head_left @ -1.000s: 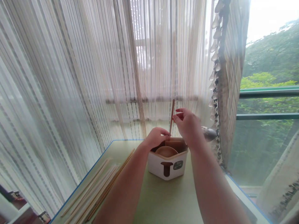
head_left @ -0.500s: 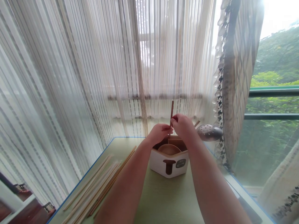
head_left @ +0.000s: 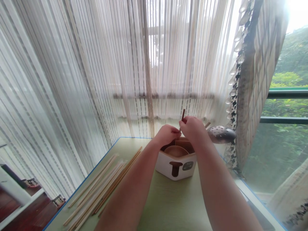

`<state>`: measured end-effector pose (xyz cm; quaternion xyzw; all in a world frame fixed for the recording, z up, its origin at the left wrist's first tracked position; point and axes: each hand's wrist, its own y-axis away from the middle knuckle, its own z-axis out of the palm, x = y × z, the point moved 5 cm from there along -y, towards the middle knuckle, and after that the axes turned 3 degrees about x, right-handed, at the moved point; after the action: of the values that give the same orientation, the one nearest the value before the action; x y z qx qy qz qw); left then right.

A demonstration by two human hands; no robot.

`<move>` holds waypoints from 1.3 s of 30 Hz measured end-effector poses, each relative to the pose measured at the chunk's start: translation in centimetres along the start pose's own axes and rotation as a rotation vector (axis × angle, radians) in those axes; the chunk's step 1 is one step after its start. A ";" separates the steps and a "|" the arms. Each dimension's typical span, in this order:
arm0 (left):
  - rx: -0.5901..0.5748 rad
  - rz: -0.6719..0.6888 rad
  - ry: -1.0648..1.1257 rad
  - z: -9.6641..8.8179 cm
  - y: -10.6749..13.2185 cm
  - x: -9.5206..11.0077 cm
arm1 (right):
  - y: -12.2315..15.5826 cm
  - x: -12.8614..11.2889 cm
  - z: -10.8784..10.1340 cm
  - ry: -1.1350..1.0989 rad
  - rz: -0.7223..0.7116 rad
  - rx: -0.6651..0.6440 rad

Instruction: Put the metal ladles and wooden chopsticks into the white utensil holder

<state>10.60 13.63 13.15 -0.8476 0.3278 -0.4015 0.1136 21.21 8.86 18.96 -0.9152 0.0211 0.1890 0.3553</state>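
My right hand pinches a thin brown chopstick near its upper end, with the tip poking up above the fingers. Fingers closed, my left hand grips the same stick lower down, just over the back rim of a white utensil holder. Brown compartments show inside the holder, with a rounded brown piece at the front. The stick's lower end is hidden behind my hands and the rim. Right of my right hand, a perforated metal skimmer sticks out; its handle is mostly hidden.
Several long chopsticks lie on the left of the pale green table, some in clear wrapping. A sheer striped curtain hangs behind the table. To the right are a gathered drape and window rails.
The chopstick has come down, tilting slightly right, with less of it above my right hand. Both hands stay close together over the holder. The whole view has shifted slightly.
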 end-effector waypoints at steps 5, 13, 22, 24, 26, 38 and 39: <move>-0.013 -0.068 -0.050 0.3 0.0 -0.1 | -0.2 0.0 -0.6 -0.039 -0.009 0.068; 0.012 -0.025 0.007 -0.4 0.0 0.2 | -0.1 -0.1 -0.2 -0.036 0.000 0.006; -0.037 -0.014 -0.083 0.3 0.2 0.3 | 0.7 -0.6 -4.2 -0.175 -0.009 0.192; -0.059 0.019 -0.121 0.8 0.3 0.6 | 1.2 -0.7 -5.6 -0.227 -0.003 0.237; -0.045 0.069 -0.187 1.1 0.5 1.3 | 1.6 -0.6 -6.8 -0.306 0.000 0.266; 0.237 0.069 -0.505 -3.2 3.8 5.1 | 2.7 -0.1 -8.9 -0.598 -0.054 0.234; 0.231 0.001 -0.545 -4.3 4.8 5.1 | 2.9 -0.7 -8.7 -0.632 -0.068 0.203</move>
<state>7.49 7.03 16.86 -0.9055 0.2376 -0.1936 0.2934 22.95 0.94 23.21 -0.7714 -0.1019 0.4485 0.4399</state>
